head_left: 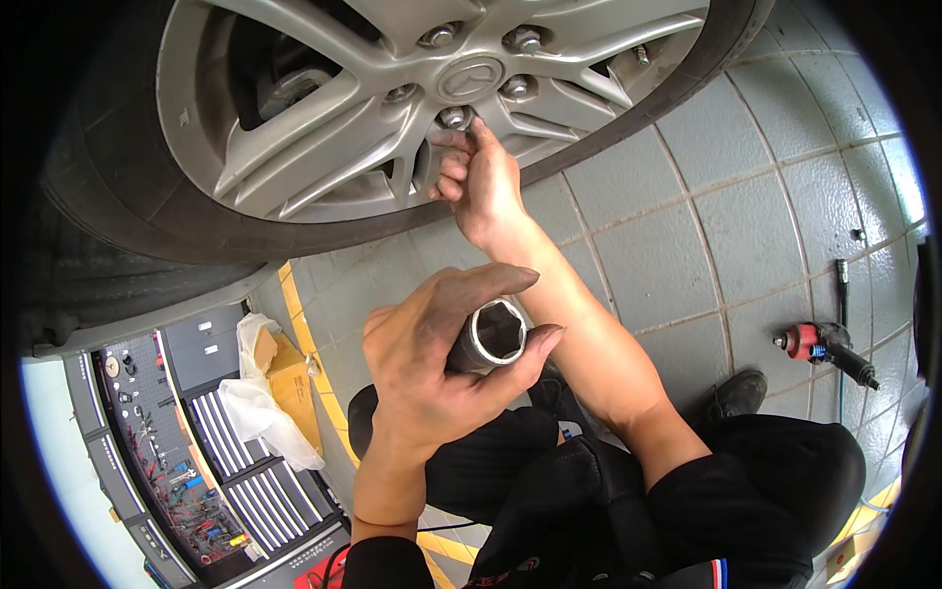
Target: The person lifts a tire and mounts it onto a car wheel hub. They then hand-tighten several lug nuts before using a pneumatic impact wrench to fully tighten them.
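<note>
My left hand point(417, 363) is wrapped round a dark metal socket point(495, 336), its bright hexagonal mouth facing up. Reaching across above it, my right hand point(483, 182) has its fingertips at the lowest lug nut point(453, 118) of a silver alloy wheel point(294, 157). Its other fingers are curled in. More lug nuts, such as the upper right one point(526, 40), sit around the round centre cap point(471, 79). A black tyre point(118, 167) surrounds the wheel.
A red and black impact wrench point(819, 346) lies with its hose on the grey tiled floor point(687, 245) at right, near a small dark piece point(858, 235). At lower left stand a tool cabinet point(260, 491), a pegboard of tools point(167, 432) and a cardboard box point(289, 383) with plastic wrap.
</note>
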`<state>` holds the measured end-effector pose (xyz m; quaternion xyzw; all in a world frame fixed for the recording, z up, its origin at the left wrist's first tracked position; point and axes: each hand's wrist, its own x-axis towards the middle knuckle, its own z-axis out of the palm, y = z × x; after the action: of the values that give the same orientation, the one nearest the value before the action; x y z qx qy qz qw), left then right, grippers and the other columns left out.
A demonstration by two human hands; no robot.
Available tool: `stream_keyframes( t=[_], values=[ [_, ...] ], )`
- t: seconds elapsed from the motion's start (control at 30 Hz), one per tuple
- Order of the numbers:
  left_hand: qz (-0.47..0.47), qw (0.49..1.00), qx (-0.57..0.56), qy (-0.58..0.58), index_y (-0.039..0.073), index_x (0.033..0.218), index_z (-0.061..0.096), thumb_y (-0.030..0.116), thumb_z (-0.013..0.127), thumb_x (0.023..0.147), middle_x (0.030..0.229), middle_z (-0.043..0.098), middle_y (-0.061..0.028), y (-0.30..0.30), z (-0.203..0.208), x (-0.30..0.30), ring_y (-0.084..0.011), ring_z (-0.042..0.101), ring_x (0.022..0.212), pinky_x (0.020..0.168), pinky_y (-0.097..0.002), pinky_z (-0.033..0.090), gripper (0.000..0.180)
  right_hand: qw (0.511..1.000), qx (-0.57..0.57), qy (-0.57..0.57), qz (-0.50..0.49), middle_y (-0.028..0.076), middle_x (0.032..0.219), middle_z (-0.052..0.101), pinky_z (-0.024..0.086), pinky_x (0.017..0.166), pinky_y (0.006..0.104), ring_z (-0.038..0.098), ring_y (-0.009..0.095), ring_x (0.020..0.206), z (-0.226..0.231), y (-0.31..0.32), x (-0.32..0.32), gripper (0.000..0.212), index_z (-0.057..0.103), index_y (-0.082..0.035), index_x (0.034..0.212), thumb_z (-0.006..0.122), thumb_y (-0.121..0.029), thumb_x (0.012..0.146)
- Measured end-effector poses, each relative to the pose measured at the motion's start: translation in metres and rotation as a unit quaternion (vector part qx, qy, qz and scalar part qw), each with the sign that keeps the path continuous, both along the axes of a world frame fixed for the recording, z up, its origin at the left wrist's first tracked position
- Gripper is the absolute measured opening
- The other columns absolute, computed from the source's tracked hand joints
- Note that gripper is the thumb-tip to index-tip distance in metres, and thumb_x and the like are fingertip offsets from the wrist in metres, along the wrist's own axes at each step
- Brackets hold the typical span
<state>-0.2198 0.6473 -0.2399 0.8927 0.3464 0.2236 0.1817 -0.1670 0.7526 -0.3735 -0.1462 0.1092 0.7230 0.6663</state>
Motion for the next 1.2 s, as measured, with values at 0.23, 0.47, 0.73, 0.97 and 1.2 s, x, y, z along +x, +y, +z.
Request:
stream_keyframes(
  t=[0.23,0.47,0.73,0.97,1.2],
  values=[
    [0.005,1.000,-0.007,-0.006,-0.003,0.094,0.061,0.011,0.078,0.064,0.088,0.065,-0.0111,0.000,-0.004,0.000,-0.0118,0.057,0.063,0.058,-0.0231,0.045,0.037,0.979,0.097,0.179,0.001,-0.002,0.054,0.040,0.042,0.050,0.0304,0.035,0.012,0.042,-0.008,0.006,-0.008,0.045,0.054,-0.003,0.092,0.035,-0.043,0.098],
    [0.000,1.000,0.003,-0.009,-0.003,0.095,0.062,0.010,0.079,0.064,0.088,0.065,-0.0108,0.000,-0.004,0.000,-0.0114,0.057,0.064,0.058,-0.0229,0.045,0.037,1.000,-0.002,0.006,-0.005,-0.002,0.054,0.038,0.043,0.056,0.0325,0.033,0.012,0.042,0.004,0.006,-0.003,0.044,0.052,-0.004,0.091,0.031,-0.042,0.099],
    [-0.001,1.000,-0.001,-0.019,-0.003,0.095,0.062,0.009,0.078,0.063,0.087,0.064,-0.0107,0.000,-0.006,-0.002,-0.0112,0.056,0.063,0.057,-0.0225,0.044,0.038,1.000,-0.006,0.019,0.010,-0.001,0.055,0.041,0.044,0.055,0.0311,0.038,0.013,0.043,0.005,0.002,0.003,0.034,0.051,-0.004,0.091,0.039,-0.035,0.097],
    [0.015,1.000,-0.008,-0.011,-0.003,0.094,0.062,0.009,0.077,0.064,0.086,0.064,-0.0104,0.001,-0.003,-0.008,-0.0107,0.056,0.063,0.057,-0.0222,0.044,0.037,0.996,-0.003,0.075,0.040,-0.003,0.054,0.035,0.042,0.058,0.0327,0.033,0.012,0.045,0.013,0.006,-0.004,0.036,0.049,-0.006,0.088,0.034,-0.037,0.099],
    [0.004,0.998,0.021,0.055,0.002,0.095,0.063,0.016,0.080,0.064,0.086,0.067,-0.0105,0.001,-0.003,0.019,-0.0240,0.064,0.071,0.066,-0.0313,0.051,0.038,0.983,0.046,0.174,0.037,-0.003,0.049,0.031,0.036,0.048,0.0316,0.030,0.011,0.041,-0.011,0.013,0.022,0.043,0.046,-0.010,0.073,0.034,-0.043,0.097]
  ],
)
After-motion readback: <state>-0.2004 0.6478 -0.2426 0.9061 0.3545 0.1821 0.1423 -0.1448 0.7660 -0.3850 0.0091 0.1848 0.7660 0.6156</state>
